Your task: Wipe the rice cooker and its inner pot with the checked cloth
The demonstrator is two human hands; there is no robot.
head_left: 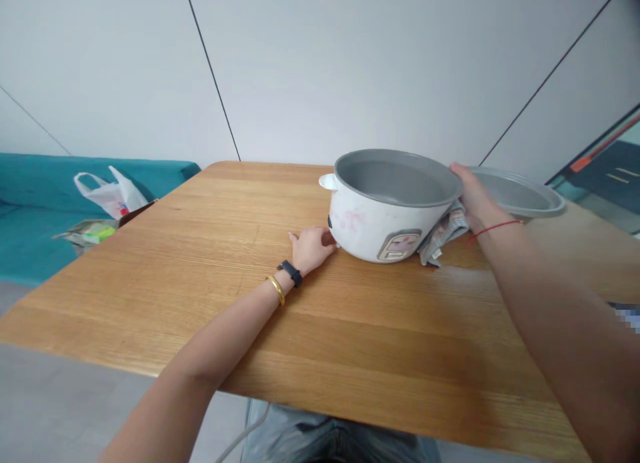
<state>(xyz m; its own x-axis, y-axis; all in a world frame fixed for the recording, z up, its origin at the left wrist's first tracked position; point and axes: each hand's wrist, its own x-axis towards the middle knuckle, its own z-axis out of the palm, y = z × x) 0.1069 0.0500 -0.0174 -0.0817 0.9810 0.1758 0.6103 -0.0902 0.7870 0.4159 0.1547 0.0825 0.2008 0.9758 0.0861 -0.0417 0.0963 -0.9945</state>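
A white rice cooker (357, 222) with a faded pink pattern and a front switch panel stands on the wooden table, uncovered, its grey inside showing. My left hand (312, 248) is at its lower left side, with thumb and fingers closed in at the base; some fingertips are hidden. On the right, my right hand (475, 195) grips the cooker's upper side by the rim, its fingers partly hidden. A crumpled patterned cloth (445, 233) hangs below my right hand, against the cooker's side. Behind that hand lies a wide round grey vessel or lid (520, 190).
The wooden table (210, 283) runs up to a pale panelled wall. At the left, a teal sofa (30, 203) holds a white plastic bag (113, 193) and papers. A grey cable (245, 433) hangs by my legs. A dark blurred item (625, 313) lies at the right edge.
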